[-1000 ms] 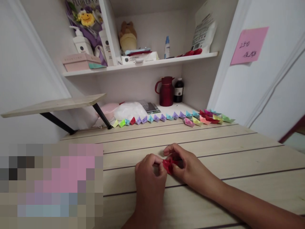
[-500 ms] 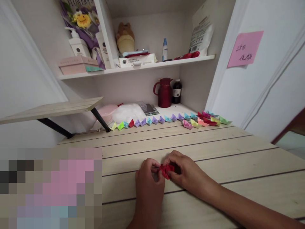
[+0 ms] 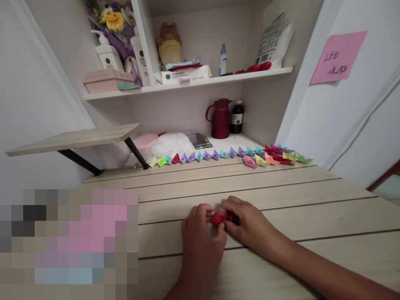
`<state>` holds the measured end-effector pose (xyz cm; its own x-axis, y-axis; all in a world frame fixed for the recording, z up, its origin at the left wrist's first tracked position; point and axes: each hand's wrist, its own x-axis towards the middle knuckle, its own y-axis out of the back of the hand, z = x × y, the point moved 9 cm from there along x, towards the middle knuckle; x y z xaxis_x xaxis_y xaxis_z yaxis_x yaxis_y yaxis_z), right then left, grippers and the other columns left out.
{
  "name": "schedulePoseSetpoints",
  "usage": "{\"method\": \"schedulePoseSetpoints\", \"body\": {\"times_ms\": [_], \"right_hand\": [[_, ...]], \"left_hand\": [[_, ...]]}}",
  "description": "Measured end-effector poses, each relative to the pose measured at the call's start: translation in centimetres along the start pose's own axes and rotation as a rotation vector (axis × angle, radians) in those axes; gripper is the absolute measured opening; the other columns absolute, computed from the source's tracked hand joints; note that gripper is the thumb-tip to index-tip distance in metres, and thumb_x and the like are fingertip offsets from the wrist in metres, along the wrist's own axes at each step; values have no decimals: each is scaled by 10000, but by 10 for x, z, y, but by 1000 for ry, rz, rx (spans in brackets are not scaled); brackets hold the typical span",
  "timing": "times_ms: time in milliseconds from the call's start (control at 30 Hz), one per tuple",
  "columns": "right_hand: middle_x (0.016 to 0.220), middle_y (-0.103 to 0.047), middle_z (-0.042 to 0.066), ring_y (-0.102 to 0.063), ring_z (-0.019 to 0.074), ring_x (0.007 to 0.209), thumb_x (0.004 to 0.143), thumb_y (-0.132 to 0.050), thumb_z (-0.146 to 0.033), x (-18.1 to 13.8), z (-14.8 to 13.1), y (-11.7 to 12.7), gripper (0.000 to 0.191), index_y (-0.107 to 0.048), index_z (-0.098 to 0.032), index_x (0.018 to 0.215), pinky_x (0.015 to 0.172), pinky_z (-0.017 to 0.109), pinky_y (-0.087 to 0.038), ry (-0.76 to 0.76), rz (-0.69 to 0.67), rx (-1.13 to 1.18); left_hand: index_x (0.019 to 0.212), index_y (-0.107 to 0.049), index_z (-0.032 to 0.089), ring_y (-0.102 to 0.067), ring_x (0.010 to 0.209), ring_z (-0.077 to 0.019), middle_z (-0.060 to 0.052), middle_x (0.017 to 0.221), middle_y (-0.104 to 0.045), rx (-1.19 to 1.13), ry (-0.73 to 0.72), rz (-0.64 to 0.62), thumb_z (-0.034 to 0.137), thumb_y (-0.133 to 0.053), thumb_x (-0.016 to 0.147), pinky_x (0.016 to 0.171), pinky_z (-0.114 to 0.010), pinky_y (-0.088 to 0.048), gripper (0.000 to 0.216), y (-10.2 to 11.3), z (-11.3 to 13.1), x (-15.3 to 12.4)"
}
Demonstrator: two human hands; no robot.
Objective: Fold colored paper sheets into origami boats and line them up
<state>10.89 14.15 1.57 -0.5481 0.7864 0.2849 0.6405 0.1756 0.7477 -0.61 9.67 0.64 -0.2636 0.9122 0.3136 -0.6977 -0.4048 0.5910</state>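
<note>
A small piece of folded red paper (image 3: 216, 219) is between my two hands, just above the wooden table (image 3: 275, 200). My right hand (image 3: 243, 218) pinches its right end between thumb and fingers. On the other side my left hand (image 3: 204, 233) curls round the left end, thumb at the near edge and fingertips at the far edge. The fingers cover part of the paper, so its full shape is hidden. Beyond the hands, a row of folded paper boats (image 3: 215, 155) in several colours runs along the back of the table.
More paper boats (image 3: 251, 161) cluster at the back right. Behind them stand a dark red jug (image 3: 220, 121) and a dark bottle (image 3: 237, 118). A small raised shelf (image 3: 78, 139) on black legs is at the left. A blurred patch (image 3: 68, 246) hides the table's near left.
The red paper looks narrower and more bunched, and its left part has turned between my fingers. The whole view has shifted slightly; both hands keep their grip.
</note>
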Motion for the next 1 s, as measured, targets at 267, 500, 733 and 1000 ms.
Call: {"method": "schedulePoseSetpoints", "body": {"times_ms": [267, 500, 733, 1000], "right_hand": [[788, -608, 6, -555, 166, 731, 676, -573, -65, 1, 0, 0, 176, -598, -207, 778, 647, 258, -385, 4, -28, -12], [733, -595, -8, -548, 149, 695, 686, -574, -63, 2, -5, 2, 140, -583, -201, 708, 635, 248, -380, 41, -15, 4], [768, -616, -2, -560, 136, 684, 657, -578, -31, 1, 5, 3, 185, -623, -202, 709, 620, 229, -416, -41, -46, 109], [754, -622, -7, -558, 139, 671, 655, -594, -49, 0, 7, 5, 163, -621, -205, 694, 612, 235, -414, -86, -61, 98]], "left_hand": [[973, -604, 275, -594, 990, -252, -20, 1033, -651, 6, -36, -47, 133, -636, 682, 901, -429, -389, 325, 2, 8, -1], [773, -599, 236, -624, 858, -199, 1, 852, -664, -52, -40, -40, 56, -542, 696, 787, -345, -445, 204, 3, 7, 2], [692, -577, 234, -602, 733, -169, 28, 732, -629, -62, -35, -49, 9, -508, 615, 666, -274, -431, 248, 1, 5, 4], [736, -562, 230, -568, 863, -211, -7, 848, -635, 151, -105, -133, -1, -463, 610, 761, -344, -367, 281, -2, 11, 3]]}}
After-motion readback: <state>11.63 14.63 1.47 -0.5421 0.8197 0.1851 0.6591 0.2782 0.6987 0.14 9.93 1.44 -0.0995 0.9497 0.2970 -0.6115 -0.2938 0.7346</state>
